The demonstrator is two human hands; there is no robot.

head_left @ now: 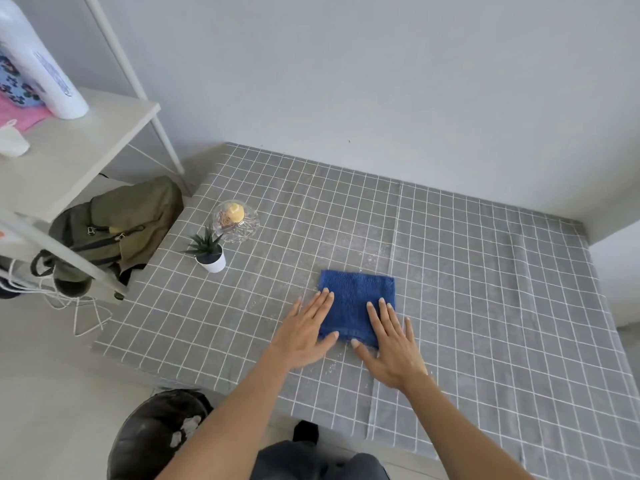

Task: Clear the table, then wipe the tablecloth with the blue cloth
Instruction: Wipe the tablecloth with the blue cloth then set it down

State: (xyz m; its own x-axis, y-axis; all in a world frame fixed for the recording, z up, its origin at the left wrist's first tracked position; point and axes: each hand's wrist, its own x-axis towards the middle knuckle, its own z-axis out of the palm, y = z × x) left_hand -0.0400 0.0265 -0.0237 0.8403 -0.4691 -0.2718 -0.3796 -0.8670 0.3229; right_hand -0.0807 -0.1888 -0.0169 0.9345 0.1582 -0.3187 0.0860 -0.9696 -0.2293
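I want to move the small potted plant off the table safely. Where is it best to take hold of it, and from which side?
Probably grip the white pot around its round wall, coming from the near right, the open tablecloth side. The spiky leaves fan out over the top, and the glass dish stands close behind it.

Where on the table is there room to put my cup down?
Lots of room on the right: the tablecloth is bare from the blue cloth to the far edge. The strip along the wall is bare too. It's crowded at the left corner, where the little potted plant and glass dish sit, and where both hands press the cloth.
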